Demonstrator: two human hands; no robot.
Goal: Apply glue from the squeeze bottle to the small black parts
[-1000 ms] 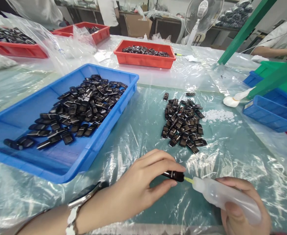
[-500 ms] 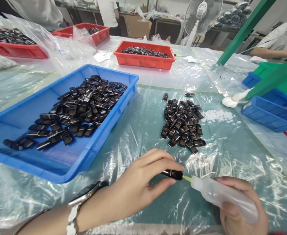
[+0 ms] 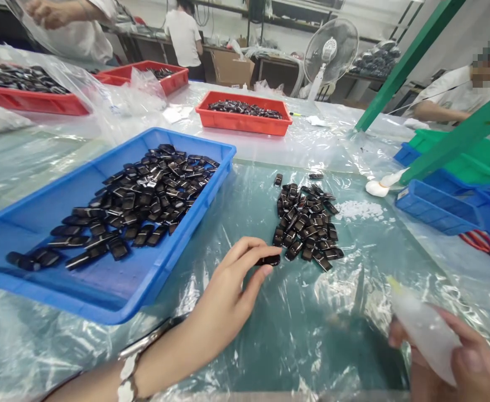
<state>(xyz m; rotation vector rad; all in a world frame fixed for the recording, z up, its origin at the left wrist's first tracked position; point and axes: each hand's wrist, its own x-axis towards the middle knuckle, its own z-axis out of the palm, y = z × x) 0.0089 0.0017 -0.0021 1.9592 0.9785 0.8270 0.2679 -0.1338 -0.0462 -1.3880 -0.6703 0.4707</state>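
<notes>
The left hand (image 3: 224,287) pinches a black piece (image 3: 270,260) beside the pile (image 3: 307,223), in from the tabletop's (image 3: 303,340) near edge; the right (image 3: 473,357) grips a bottle (image 3: 428,332), well apart. Seemingly this is setting-down, calling for a gentle release

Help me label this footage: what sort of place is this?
Probably an assembly workshop: small glossy black parts lie heaped in a blue rectangular plastic tray, and a red rectangular plastic bin holds more dark pieces.

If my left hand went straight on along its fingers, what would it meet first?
Likely the pile of glossy black pieces, just beyond the black piece in the left hand; this single view leaves the gap's depth unclear.
</notes>
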